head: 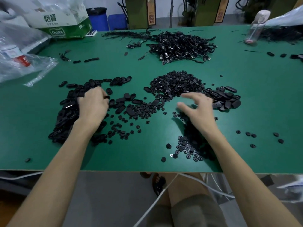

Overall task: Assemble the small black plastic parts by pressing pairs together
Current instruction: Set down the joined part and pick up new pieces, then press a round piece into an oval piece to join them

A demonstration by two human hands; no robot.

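A heap of black oval shells (67, 112) lies at the left of the green table (255, 99). My left hand (93, 107) rests on that heap, its fingers curled down into the shells; whether it grips one is hidden. A mound of small round black parts (175, 82) sits in the middle, with more of them scattered toward the front (188, 148). My right hand (198, 108) hovers over the scattered round parts, fingers spread and blurred, holding nothing. A smaller pile of oval pieces (226, 99) lies just right of it.
A tangle of black cables (182, 45) fills the back middle. Clear plastic bags (21, 59) and a Cestbon carton (64, 23) stand at the back left. A clear bottle (255, 27) stands at the back right. The table's front edge (147, 172) is near my knees.
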